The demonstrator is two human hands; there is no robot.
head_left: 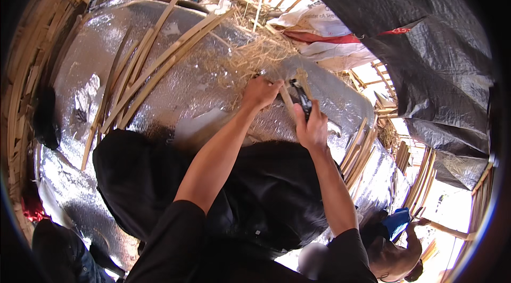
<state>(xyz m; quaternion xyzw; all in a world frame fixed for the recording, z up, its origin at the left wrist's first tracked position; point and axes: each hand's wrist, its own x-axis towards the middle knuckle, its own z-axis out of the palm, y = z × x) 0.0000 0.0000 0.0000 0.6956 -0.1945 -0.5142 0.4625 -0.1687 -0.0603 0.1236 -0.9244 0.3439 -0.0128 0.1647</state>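
Note:
My left hand (262,93) is closed, its fingertips at the upper end of a pale bamboo strip (288,100). To the right, my right hand (313,127) grips a black hand tool (302,100) against that strip; its exact kind is hard to make out. The lower end of the strip runs down beside my right thumb. Beyond my hands lies a loose heap of straw-coloured shavings (255,56) on a silvery sheet (175,83). My dark-clothed legs (154,176) stretch out beneath my forearms.
Long bamboo strips (151,75) lie on the sheet at the left; more strips (354,152) lie at the right. A black tarp (436,64) hangs at the upper right, near white and red sacks (324,35). Another person (394,256) is at the lower right. Slatted bamboo (26,86) borders the left.

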